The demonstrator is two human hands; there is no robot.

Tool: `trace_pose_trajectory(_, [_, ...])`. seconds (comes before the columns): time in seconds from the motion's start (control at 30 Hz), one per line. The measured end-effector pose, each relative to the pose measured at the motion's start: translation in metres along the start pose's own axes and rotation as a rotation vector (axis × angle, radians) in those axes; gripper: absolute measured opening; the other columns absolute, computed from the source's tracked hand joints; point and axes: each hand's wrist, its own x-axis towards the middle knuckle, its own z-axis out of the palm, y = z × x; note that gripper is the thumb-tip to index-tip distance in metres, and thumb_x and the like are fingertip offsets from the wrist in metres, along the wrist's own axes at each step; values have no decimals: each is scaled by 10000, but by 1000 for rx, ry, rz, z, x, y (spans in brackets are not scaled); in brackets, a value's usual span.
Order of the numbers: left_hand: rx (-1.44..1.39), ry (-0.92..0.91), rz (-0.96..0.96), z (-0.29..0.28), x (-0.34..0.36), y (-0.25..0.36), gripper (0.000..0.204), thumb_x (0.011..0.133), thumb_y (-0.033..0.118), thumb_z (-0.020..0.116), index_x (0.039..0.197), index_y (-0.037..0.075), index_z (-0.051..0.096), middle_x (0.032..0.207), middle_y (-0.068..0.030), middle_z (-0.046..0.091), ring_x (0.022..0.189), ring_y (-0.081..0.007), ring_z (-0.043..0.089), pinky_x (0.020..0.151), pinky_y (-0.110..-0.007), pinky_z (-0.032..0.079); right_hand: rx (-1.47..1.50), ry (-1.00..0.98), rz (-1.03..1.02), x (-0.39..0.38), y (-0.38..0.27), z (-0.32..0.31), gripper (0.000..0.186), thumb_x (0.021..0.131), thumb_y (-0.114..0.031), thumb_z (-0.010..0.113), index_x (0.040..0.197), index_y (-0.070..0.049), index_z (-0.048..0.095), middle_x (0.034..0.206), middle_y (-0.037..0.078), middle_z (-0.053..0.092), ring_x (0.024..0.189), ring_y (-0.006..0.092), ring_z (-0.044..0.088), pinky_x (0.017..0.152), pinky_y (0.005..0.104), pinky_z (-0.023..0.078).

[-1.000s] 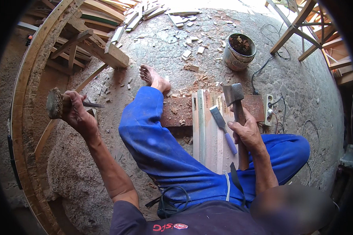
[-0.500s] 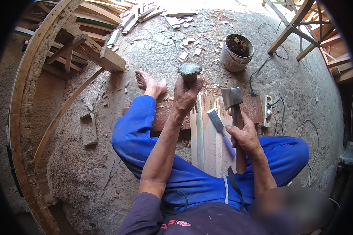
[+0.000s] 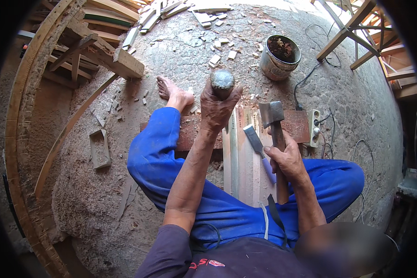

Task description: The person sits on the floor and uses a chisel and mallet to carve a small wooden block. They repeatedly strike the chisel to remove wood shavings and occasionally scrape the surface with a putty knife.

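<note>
My left hand (image 3: 216, 109) is closed around a dark object with a round, shiny grey end (image 3: 223, 79), raised beyond the wooden strips; its kind I cannot make out. In my right hand (image 3: 288, 158) is a hatchet (image 3: 274, 113), gripped by its wooden handle, the steel head up and its broad blade toward the left. Just left of that hand, a chisel (image 3: 253, 140) with a purple handle lies on the pale wooden strips (image 3: 230, 162). The strips rest side by side across a reddish board (image 3: 190, 132), between my legs.
A worn bucket (image 3: 279, 58) of shavings stands at the far right. Beside the board is a white power strip (image 3: 314, 127) with cables. Wood offcuts (image 3: 214, 60) litter the floor. On the left are a small rectangular tray (image 3: 100, 148) and a curved wooden beam (image 3: 21, 111).
My left hand has tilted the dark object, so its round end shows more fully. My right hand holds the hatchet in nearly the same place. The whole view has shifted slightly.
</note>
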Motion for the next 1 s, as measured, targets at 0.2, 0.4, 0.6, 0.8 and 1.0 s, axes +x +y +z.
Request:
trace_pose_trajectory(0.2, [-280, 83, -48, 1, 5, 8, 367, 888, 203, 826, 1116, 25, 600, 917, 6, 648, 807, -107, 598, 739, -293, 520, -21, -3, 2, 1, 2, 0, 515, 894, -99, 692, 1363, -26, 493, 684, -20, 527, 472, 80, 500, 421, 261, 426])
trace_pose_trajectory(0.4, [128, 43, 86, 3, -1, 8, 231, 875, 125, 831, 976, 21, 650, 889, 2, 676, 781, -80, 588, 716, -278, 508, -23, -18, 40, -2, -3, 6, 508, 896, -105, 695, 1356, -23, 496, 680, -18, 531, 483, 82, 509, 424, 262, 428])
trace_pose_trajectory(0.6, [-162, 86, -22, 3, 1, 6, 173, 873, 92, 808, 904, 28, 649, 791, -1, 679, 706, -76, 608, 666, -281, 531, -45, -33, 34, -3, -2, 8, 512, 898, -114, 696, 1359, -19, 495, 681, -11, 545, 483, 83, 516, 432, 261, 432])
trace_pose_trajectory(0.8, [78, 97, 125, -3, 0, -10, 133, 875, 70, 758, 793, 15, 670, 669, -7, 657, 544, -92, 600, 541, -272, 533, -74, -47, 2, 0, 4, 7, 513, 894, -125, 711, 1353, -26, 504, 689, -12, 552, 495, 82, 524, 442, 258, 435])
trace_pose_trajectory(1.0, [18, 132, 26, -33, -3, -19, 100, 847, 40, 676, 767, 1, 630, 611, -30, 613, 531, -117, 597, 507, -281, 480, -75, -37, 28, 0, 2, 6, 516, 893, -132, 718, 1353, -28, 507, 694, -17, 549, 502, 82, 525, 448, 257, 436])
